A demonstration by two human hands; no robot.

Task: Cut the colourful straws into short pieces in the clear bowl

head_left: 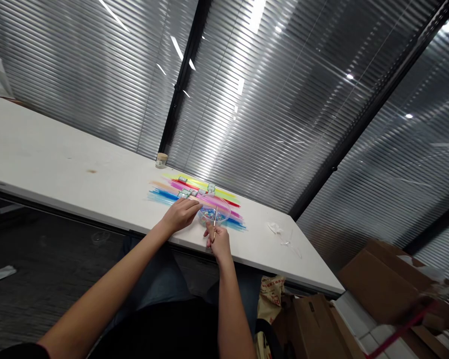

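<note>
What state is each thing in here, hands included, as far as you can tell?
Left hand: at the bowl's rim; grip unclear.
Right hand: closed on the scissors.
Scissors: held, pointing over the bowl; too small to tell whether the blades are open.
Clear bowl: uncovered, holding small colourful pieces.
Coloured strips: laid out lengthwise, grouped by colour.
Jar: upright, lid on.
White scrap: crumpled.

A black top (157,329) with a short black sleeve (20,351), blue jeans (157,279), bare forearms (112,279) and bare hands (182,214).
</note>
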